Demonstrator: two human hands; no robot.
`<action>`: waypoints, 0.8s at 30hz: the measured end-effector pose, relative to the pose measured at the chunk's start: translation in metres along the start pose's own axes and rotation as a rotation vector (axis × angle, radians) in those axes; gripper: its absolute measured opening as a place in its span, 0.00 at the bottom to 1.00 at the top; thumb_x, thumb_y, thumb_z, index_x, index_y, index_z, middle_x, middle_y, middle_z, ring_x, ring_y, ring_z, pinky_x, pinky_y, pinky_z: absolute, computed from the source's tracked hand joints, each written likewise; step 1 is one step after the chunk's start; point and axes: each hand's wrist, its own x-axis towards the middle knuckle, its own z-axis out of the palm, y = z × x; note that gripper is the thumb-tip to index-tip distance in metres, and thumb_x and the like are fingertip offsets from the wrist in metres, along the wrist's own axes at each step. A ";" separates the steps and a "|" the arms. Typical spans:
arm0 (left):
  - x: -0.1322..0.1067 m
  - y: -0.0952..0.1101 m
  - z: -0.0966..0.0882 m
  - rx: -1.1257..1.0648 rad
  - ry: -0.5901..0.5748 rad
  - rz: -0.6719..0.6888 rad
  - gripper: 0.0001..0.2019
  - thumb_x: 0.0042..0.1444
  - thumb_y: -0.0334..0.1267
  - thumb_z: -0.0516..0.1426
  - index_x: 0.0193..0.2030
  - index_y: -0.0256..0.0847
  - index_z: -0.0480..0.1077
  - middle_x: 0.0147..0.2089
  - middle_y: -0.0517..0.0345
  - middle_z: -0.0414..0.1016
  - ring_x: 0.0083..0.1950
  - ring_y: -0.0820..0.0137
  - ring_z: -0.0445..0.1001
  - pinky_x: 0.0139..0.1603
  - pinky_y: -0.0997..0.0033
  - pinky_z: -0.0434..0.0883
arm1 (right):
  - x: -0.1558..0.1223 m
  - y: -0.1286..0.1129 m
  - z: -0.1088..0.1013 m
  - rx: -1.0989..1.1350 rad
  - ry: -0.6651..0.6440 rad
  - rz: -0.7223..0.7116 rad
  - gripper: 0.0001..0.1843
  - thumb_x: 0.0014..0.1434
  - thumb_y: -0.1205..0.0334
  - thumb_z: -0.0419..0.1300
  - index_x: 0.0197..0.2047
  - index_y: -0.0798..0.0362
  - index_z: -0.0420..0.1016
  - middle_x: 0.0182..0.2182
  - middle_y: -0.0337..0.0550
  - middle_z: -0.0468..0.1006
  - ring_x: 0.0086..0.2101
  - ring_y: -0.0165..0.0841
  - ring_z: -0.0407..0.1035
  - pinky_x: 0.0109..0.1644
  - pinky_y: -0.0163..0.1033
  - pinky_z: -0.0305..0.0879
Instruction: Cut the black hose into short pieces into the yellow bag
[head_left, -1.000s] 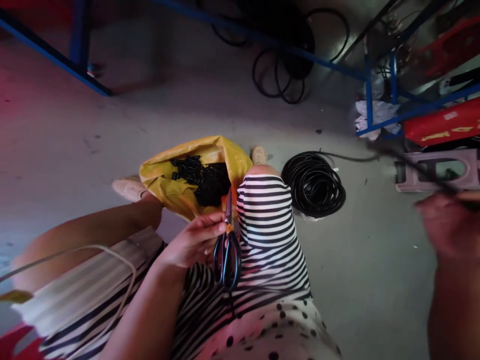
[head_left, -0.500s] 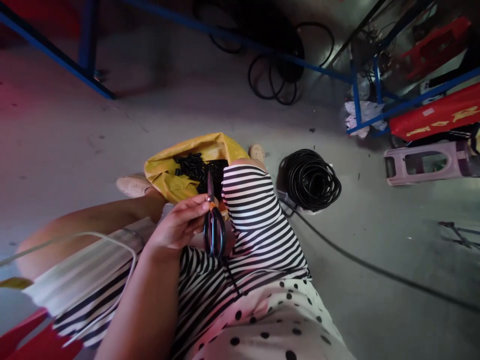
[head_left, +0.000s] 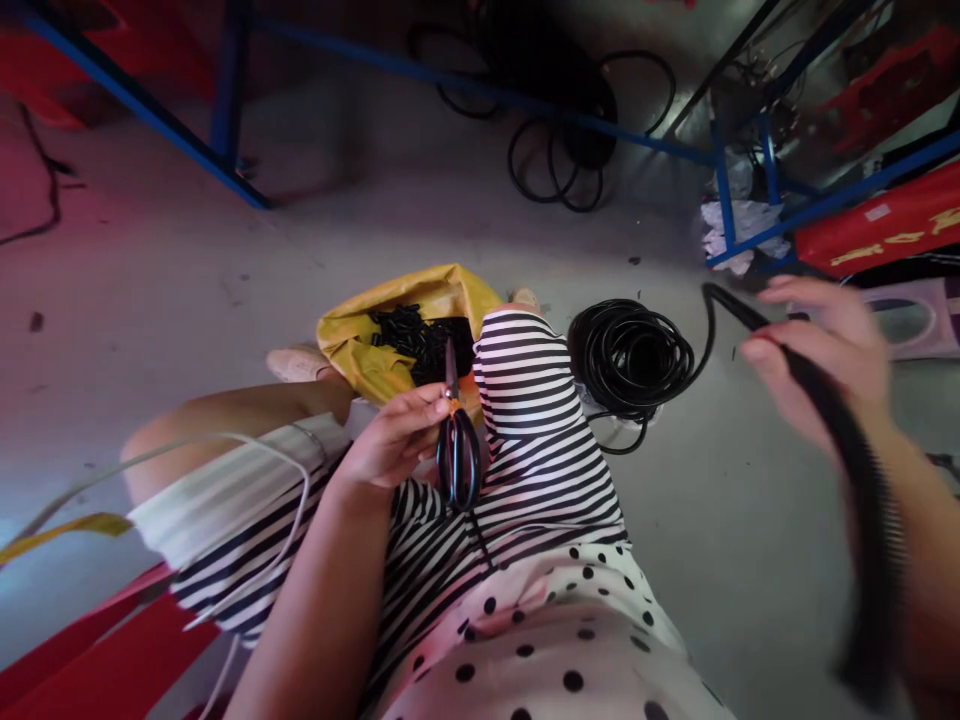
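Note:
My left hand (head_left: 394, 440) is closed on a pair of black scissors (head_left: 457, 445) with an orange pivot, blades pointing up, held over my striped lap. My right hand (head_left: 814, 350) is raised at the right and grips a black corrugated hose (head_left: 844, 430) that runs along my forearm and trails back to a black coil (head_left: 634, 360) on the floor. A yellow bag (head_left: 375, 345) holding several short black tube pieces (head_left: 412, 335) sits between my knees.
Blue metal rack frames (head_left: 720, 190) stand at the back and right. More black cable loops (head_left: 559, 160) lie under the rack. A pale plastic stool (head_left: 919, 320) and a red banner (head_left: 877, 230) are at the right. White cords (head_left: 225, 450) cross my left thigh.
My right hand has come back into view at the right, lifting the black hose off the floor. My left hand keeps the scissors in about the same place.

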 end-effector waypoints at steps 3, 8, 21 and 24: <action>-0.016 -0.010 0.001 -0.045 0.002 -0.019 0.18 0.48 0.45 0.70 0.38 0.33 0.74 0.18 0.71 0.59 0.14 0.87 0.43 0.12 0.86 0.49 | 0.011 -0.020 0.043 0.028 -0.003 0.059 0.20 0.63 0.45 0.61 0.26 0.49 0.69 0.21 0.38 0.68 0.28 0.34 0.70 0.39 0.43 0.68; -0.055 -0.031 0.012 -0.168 0.077 -0.041 0.32 0.49 0.44 0.70 0.61 0.38 0.71 0.20 0.72 0.59 0.15 0.87 0.42 0.13 0.86 0.49 | 0.023 -0.072 0.133 0.677 -0.612 0.398 0.21 0.61 0.40 0.61 0.38 0.51 0.67 0.22 0.30 0.65 0.19 0.25 0.59 0.20 0.31 0.54; -0.045 -0.037 0.005 -0.373 0.226 -0.076 0.20 0.43 0.40 0.73 0.37 0.34 0.71 0.22 0.68 0.67 0.13 0.90 0.44 0.10 0.88 0.49 | -0.031 -0.125 0.232 0.537 -0.766 0.070 0.18 0.70 0.47 0.53 0.46 0.50 0.77 0.35 0.46 0.79 0.34 0.36 0.72 0.41 0.40 0.63; -0.047 -0.037 0.004 -0.340 0.196 -0.100 0.21 0.42 0.42 0.73 0.34 0.36 0.69 0.19 0.71 0.62 0.13 0.89 0.42 0.10 0.87 0.48 | -0.024 -0.124 0.228 0.453 -0.835 0.008 0.20 0.69 0.46 0.54 0.45 0.51 0.78 0.37 0.49 0.80 0.38 0.40 0.73 0.45 0.42 0.64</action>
